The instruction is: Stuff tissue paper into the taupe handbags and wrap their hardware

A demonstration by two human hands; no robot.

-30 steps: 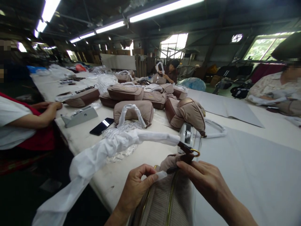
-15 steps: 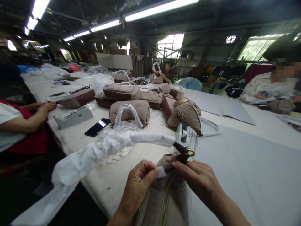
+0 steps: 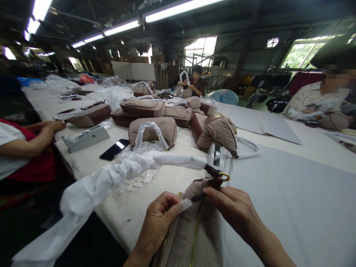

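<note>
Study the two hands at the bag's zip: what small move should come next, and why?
Probably fold the white slip around the dark zip pull: the left hand pinches the slip right against the pull, the right hand holds the pull, and the handle above already wears white wrapping.

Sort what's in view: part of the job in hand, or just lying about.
In hand: left hand pinching white strip; right hand holding zip pull; beige bag; its paper-wrapped strap.
Lying about: phone, tape dispenser, other bags, metal tray.
</note>
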